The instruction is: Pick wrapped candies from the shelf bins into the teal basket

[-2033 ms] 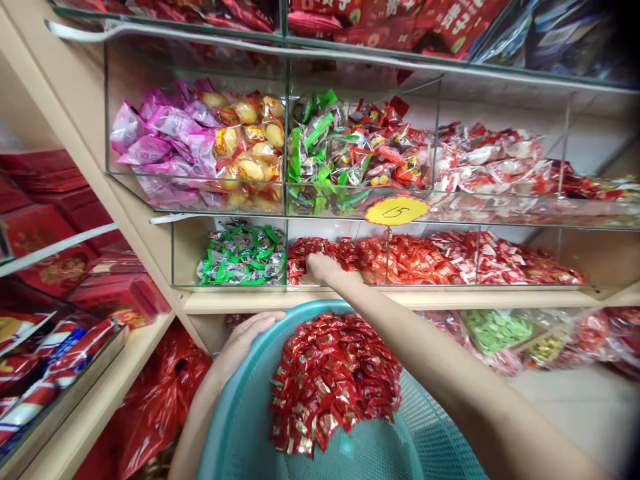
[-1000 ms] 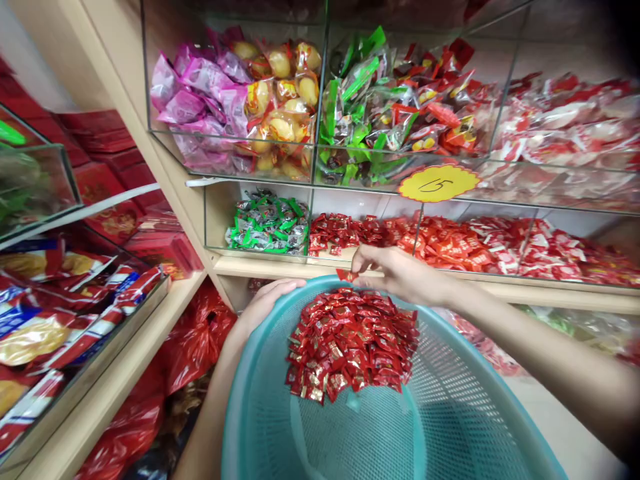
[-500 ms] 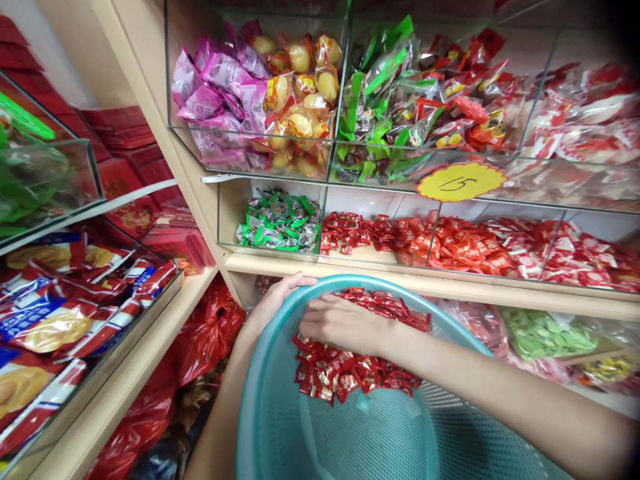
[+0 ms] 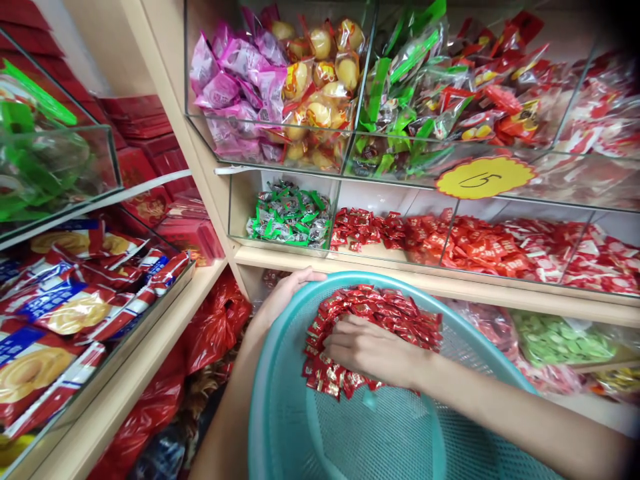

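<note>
A teal mesh plastic basket [image 4: 380, 447] is tilted in front of the shelves. Many small red-wrapped candies [image 4: 380, 303] lie heaped against its far wall. On the basket's far left rim, my left hand [image 4: 287, 293] is closed, fingers over the edge. My right hand [image 4: 367, 347] reaches in from the right, its fingers curled down into the candies. The fingertips are hidden among the wrappers.
Green-and-silver candies [image 4: 290, 213] and loose red candies [image 4: 367, 227] fill clear bins just beyond the basket. Above hangs a yellow price tag [image 4: 485, 177]. Bagged biscuits [image 4: 75, 300] stand on the left shelf; a red plastic bag [image 4: 215, 327] sits below.
My right hand has moved from near the basket's left wall rightward and down over the candies. My left hand stays on the rim. The view has shifted slightly.
</note>
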### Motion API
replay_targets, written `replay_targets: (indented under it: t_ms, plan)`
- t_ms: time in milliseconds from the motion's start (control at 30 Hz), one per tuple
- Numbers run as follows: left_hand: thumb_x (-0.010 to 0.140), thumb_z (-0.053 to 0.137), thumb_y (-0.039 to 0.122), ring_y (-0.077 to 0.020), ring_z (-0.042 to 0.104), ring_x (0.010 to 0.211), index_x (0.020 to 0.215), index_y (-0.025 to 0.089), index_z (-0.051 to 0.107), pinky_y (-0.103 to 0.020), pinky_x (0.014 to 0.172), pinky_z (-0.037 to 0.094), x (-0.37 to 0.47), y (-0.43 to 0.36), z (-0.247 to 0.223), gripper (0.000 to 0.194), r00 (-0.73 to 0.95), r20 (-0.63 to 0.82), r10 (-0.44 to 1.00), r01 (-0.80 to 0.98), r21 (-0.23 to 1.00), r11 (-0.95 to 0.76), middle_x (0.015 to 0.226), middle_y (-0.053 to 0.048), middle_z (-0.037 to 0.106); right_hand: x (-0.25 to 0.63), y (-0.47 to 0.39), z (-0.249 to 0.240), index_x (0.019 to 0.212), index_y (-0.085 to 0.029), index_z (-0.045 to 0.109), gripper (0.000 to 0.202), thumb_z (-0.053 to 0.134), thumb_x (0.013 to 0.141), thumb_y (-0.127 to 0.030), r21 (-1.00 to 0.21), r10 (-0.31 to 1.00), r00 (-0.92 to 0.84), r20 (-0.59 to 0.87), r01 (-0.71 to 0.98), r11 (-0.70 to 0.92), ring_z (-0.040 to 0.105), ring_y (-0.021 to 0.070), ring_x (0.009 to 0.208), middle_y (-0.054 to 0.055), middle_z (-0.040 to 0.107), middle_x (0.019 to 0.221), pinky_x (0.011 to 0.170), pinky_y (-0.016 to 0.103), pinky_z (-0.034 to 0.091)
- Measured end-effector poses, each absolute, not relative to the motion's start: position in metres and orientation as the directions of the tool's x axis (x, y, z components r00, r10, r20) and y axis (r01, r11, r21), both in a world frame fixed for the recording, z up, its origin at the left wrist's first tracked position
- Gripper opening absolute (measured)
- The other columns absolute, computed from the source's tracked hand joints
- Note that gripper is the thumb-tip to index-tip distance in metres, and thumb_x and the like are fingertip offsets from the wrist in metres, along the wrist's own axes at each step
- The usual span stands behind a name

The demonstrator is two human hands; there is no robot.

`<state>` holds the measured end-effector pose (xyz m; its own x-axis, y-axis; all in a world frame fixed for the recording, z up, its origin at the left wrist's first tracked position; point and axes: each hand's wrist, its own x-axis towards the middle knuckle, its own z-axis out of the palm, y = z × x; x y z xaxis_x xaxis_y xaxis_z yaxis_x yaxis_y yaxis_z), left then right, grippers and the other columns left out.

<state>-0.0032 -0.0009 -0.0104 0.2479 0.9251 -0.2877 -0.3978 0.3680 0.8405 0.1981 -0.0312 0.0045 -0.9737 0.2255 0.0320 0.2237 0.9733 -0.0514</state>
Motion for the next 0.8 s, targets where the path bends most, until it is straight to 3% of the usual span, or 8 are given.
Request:
replay_targets:
  t_ms: [367, 600, 800]
  plan:
    - [0.08, 0.055, 0.041, -0.0174, 0.066, 0.068, 0.092, 0.015, 0.07, -0.028, 0.068, 0.047, -0.001, -0.003, -0.005, 0.032, 0.245, -0.288, 0.926, -0.393, 0.843, 0.366, 0.077, -0.006, 0.073, 0.193, -0.01, 0.013, 0.099, -0.02, 0.06, 0.019, 0.041, 0.095, -0.022, -0.028, 0.286, -0.955, 0.084, 0.284, 0.958, 0.052, 0.0194, 0.096, 0.004, 0.065, 0.1, 0.084, 0.035, 0.036]
    - [0.081, 0.054, 0.04, -0.0174, 0.067, 0.072, 0.088, 0.016, 0.07, -0.028, 0.074, 0.047, 0.001, -0.003, -0.004, 0.03, 0.242, -0.291, 0.926, -0.412, 0.833, 0.37, 0.076, -0.006, 0.074, 0.172, 0.001, 0.012, 0.093, -0.02, 0.061, 0.019, 0.042, 0.094, -0.017, 0.009, 0.203, -0.975, 0.089, 0.204, 0.979, 0.049, 0.018, 0.102, 0.003, 0.066, 0.098, 0.088, 0.034, 0.034]
    - [0.082, 0.054, 0.037, -0.0176, 0.066, 0.07, 0.085, 0.014, 0.072, -0.028, 0.074, 0.047, 0.002, -0.002, -0.002, 0.03, 0.236, -0.288, 0.928, -0.427, 0.827, 0.365, 0.077, -0.007, 0.074, 0.19, 0.026, 0.024, 0.103, -0.021, 0.061, 0.023, 0.04, 0.095, -0.024, -0.11, 0.341, -0.928, 0.153, 0.326, 0.939, 0.053, 0.0182, 0.096, 0.006, 0.065, 0.097, 0.083, 0.036, 0.037]
